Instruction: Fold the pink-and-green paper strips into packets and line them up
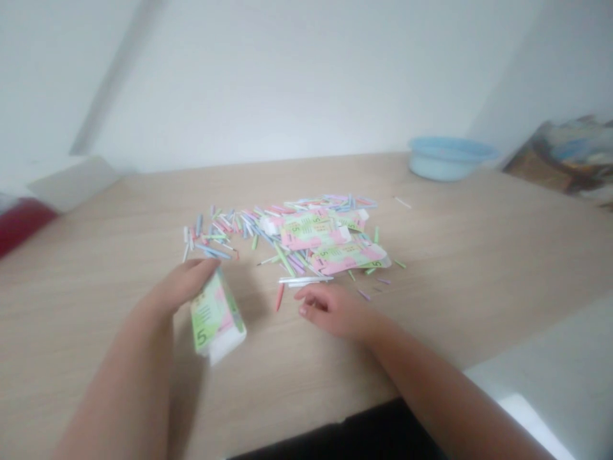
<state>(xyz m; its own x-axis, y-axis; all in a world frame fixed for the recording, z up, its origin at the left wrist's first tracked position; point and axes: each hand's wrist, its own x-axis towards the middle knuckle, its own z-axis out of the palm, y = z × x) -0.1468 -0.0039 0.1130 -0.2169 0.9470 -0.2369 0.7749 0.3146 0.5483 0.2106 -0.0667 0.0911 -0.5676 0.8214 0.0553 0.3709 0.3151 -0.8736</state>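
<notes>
Left hand (pixel 179 287) apparently clasping a printed paper packet (pixel 215 317), fingers hidden; right hand (pixel 332 311) open, empty, just short of blurred coloured sticks (pixel 230 227).

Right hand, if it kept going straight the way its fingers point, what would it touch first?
The right hand points left, so it would probably meet the coral-pink stick lying just past its fingertips, though depth is hard to judge from this view.

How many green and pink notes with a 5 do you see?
4: one note in the left hand; on the coloured sticks, a centre note, a front note, a back note. More may be hidden.
</notes>
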